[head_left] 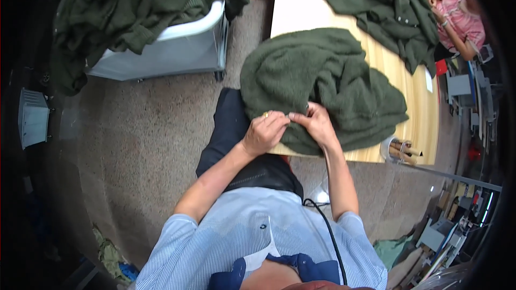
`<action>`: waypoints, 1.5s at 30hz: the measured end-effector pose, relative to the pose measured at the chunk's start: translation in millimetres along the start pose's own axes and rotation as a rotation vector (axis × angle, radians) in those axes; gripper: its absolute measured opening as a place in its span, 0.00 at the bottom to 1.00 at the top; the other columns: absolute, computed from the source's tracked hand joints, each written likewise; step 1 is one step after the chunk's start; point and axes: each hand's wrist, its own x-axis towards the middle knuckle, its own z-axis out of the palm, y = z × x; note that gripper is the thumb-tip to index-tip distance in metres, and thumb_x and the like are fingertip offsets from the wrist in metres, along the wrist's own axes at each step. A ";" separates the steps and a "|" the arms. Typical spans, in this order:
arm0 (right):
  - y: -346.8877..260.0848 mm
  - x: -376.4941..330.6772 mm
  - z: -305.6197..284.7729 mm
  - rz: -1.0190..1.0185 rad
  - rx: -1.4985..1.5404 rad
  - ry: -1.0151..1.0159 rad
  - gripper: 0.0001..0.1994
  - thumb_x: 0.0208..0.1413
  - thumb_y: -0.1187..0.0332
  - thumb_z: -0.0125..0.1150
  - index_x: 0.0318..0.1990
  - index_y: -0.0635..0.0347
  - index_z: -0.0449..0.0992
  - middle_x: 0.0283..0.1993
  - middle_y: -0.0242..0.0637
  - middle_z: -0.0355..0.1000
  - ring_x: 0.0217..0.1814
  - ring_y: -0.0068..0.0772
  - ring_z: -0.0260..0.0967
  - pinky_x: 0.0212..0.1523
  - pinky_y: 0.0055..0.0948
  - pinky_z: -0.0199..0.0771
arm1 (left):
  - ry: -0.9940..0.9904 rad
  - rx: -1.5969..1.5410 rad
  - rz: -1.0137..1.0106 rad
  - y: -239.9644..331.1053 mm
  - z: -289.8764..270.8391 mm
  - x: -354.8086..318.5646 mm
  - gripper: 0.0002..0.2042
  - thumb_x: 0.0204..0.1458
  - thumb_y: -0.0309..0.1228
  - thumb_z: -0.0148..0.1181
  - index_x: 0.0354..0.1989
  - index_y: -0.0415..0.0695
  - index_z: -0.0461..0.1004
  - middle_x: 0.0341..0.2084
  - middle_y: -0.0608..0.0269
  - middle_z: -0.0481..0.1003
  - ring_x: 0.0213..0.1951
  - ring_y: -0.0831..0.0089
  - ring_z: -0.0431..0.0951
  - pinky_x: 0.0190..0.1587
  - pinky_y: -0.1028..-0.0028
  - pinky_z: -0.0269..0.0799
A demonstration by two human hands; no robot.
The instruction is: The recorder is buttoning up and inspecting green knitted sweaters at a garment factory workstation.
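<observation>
A dark green knit garment (344,86) lies bunched on the near end of the wooden table (301,0) and hangs over its edge toward my lap. My left hand (266,131) is closed at the garment's near side, thumb and fingers pinched together; a ring shows on one finger. Close beside it, my right hand (316,123) has its thumb tip meeting the left fingertips, with the index finger bent over the knit. Whatever small bit of fabric or thread lies between the fingertips is too small to make out.
More green knitwear (387,11) covers the table's far right. A white wheeled bin (177,48) heaped with green garments stands at the left. A clear cup (388,149) with wooden-handled tools sits at the table's near right corner. Another person in pink (459,19) sits beyond.
</observation>
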 end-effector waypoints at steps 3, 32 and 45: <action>-8.0 -1.8 3.3 0.027 0.050 -0.038 0.06 0.66 0.71 0.77 0.44 0.64 0.88 0.36 0.24 0.83 0.36 0.14 0.73 0.38 0.26 0.75 | 0.028 0.001 -0.029 2.5 -3.5 -0.2 0.13 0.52 0.15 0.73 0.45 0.39 0.82 0.41 0.55 0.84 0.42 0.54 0.88 0.45 0.60 0.85; 8.3 -2.0 17.9 -0.158 -0.083 0.258 0.08 0.61 0.69 0.76 0.42 0.65 0.87 0.27 0.16 0.71 0.27 0.10 0.57 0.28 0.26 0.59 | 0.081 -0.051 -0.393 20.7 5.0 20.8 0.12 0.52 0.20 0.75 0.45 0.37 0.86 0.42 0.51 0.84 0.43 0.51 0.89 0.46 0.59 0.85; -6.6 -11.3 1.3 -0.107 -0.138 0.111 0.12 0.62 0.66 0.82 0.35 0.61 0.82 0.27 0.13 0.65 0.30 0.09 0.57 0.29 0.25 0.56 | -0.019 -0.125 -0.503 18.8 -0.2 27.8 0.10 0.55 0.22 0.74 0.45 0.35 0.88 0.41 0.49 0.86 0.43 0.52 0.89 0.46 0.60 0.83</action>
